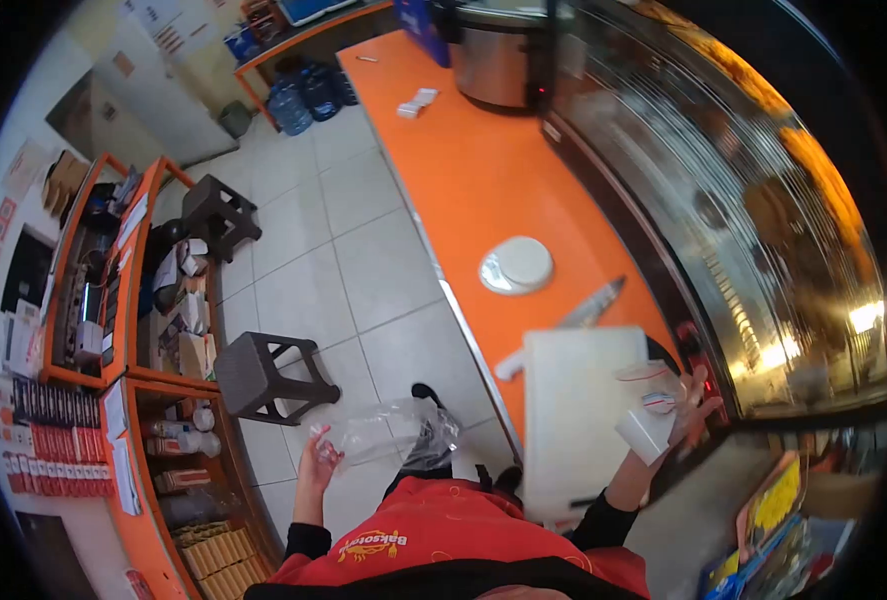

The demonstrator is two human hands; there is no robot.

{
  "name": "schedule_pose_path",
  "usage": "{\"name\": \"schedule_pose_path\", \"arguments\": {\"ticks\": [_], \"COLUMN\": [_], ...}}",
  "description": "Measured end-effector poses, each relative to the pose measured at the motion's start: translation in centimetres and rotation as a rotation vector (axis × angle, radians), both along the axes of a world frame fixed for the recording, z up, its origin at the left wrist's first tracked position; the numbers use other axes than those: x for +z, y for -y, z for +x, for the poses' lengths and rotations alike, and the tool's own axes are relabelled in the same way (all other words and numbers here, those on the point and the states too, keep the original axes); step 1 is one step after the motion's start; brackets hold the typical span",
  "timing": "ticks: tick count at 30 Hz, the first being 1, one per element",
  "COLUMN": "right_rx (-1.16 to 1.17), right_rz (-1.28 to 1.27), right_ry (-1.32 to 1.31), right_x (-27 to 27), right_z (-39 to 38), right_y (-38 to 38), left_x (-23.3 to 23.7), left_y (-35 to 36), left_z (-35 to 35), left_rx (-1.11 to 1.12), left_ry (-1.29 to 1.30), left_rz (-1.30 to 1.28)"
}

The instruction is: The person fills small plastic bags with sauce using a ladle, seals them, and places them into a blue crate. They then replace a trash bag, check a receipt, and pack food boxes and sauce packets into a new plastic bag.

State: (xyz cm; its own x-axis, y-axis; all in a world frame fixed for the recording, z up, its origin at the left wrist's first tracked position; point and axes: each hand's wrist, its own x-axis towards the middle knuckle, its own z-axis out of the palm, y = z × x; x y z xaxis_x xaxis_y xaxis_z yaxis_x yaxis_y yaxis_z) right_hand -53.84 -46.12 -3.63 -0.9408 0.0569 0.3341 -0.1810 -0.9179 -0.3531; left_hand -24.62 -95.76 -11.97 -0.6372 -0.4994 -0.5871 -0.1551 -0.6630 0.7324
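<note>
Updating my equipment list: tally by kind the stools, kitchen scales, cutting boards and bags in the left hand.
Dark plastic stools: 2
Kitchen scale: 1
White cutting board: 1
Clear plastic bag in the left hand: 1
Total: 5

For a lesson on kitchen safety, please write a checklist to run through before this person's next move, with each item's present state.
1. Left hand grips the clear bag: ok.
2. Bag's mouth open: cannot tell, the film is too transparent.
3. Right hand has a firm grip on the white item: cannot tell, the item hides the palm.
4. Knife put away: not ok, its bare blade shows on the orange counter.
5. Knife fully in sight: not ok, the cutting board hides its middle.
</note>
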Motion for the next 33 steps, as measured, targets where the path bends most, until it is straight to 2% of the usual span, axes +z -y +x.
{"name": "schedule_pose_path", "arguments": {"ticks": [1,2,4,5,6,7,8,9,11,12,14,17,20,21,24,26,28,30,31,32,33], "right_rx": [0.11,0.064,0.193,0.273,0.33,0.39,0.433,0.519,0.606,0.603,0.476,0.227,-0.022,-0.101,-0.142,-0.199,-0.184,-0.136,-0.164,-0.346,-0.361], "right_rz": [-0.104,-0.056,0.007,0.081,0.137,0.193,0.237,0.254,0.378,0.478,0.648,1.001,1.509,1.697,2.101,2.203,2.276,2.331,2.461,2.295,2.287], "right_ry": [0.023,0.138,0.296,0.367,0.405,0.44,0.458,0.539,0.594,0.552,0.515,0.366,0.18,0.115,-0.078,-0.114,-0.081,0.033,0.0,-0.02,-0.067], "right_x": [1.5,2.2,0.8,-2.6,-3.5,-4.5,-3.2,-0.6,0.4,-1.6,-2.3,-4.1,-3.3,-2.8,-4.1,-6.7,-10.6,-15.4,-17.5,-18.4,-18.5], "right_z": [-2.1,-3.6,-7.3,-9.7,-11.7,-13.7,-15.2,-16.0,-19.4,-21.9,-25.8,-33.4,-41.3,-43.8,-52.5,-58.7,-66.2,-71.6,-74.1,-75.0,-76.3], "right_y": [5.1,9.6,16.6,19.9,23.3,26.6,31.3,35.5,40.8,43.1,47.3,51.7,55.1,56.2,60.9,63.7,67.8,67.2,67.1,67.4,68.1], "left_x": [0.6,0.9,-3.7,-5.6,-4.4,-0.9,1.2,1.5,1.8,0.8,-2.1,-2.8,2.1,2.8,4.4,5.7,8.0,8.9,8.9,10.0,11.0], "left_y": [0.4,1.9,7.2,9.3,10.1,10.1,10.9,12.5,15.2,17.1,21.3,26.6,30.7,32.3,37.8,41.4,46.8,50.7,52.4,54.1,55.6], "left_z": [-0.6,-0.8,0.2,0.0,-1.3,-3.4,-5.5,-7.3,-9.7,-10.6,-13.4,-19.4,-27.7,-30.1,-38.1,-42.6,-48.3,-50.9,-51.5,-52.8,-54.4], "left_rx": [-0.054,-0.107,-0.174,-0.206,-0.193,-0.188,-0.186,-0.188,-0.203,-0.281,-0.44,-0.414,-0.306,-0.298,-0.27,-0.237,-0.24,-0.173,-0.107,-0.083,-0.062], "left_ry": [0.018,0.041,-0.033,-0.08,-0.061,-0.039,-0.009,0.014,0.076,0.129,0.222,0.167,0.18,0.158,0.101,0.082,0.222,0.27,0.254,0.259,0.261], "left_rz": [-0.085,-0.172,-0.056,0.006,-0.054,-0.116,-0.172,-0.227,-0.331,-0.414,-0.59,-0.634,-0.484,-0.505,-0.524,-0.471,-0.496,-0.53,-0.554,-0.557,-0.56]}}
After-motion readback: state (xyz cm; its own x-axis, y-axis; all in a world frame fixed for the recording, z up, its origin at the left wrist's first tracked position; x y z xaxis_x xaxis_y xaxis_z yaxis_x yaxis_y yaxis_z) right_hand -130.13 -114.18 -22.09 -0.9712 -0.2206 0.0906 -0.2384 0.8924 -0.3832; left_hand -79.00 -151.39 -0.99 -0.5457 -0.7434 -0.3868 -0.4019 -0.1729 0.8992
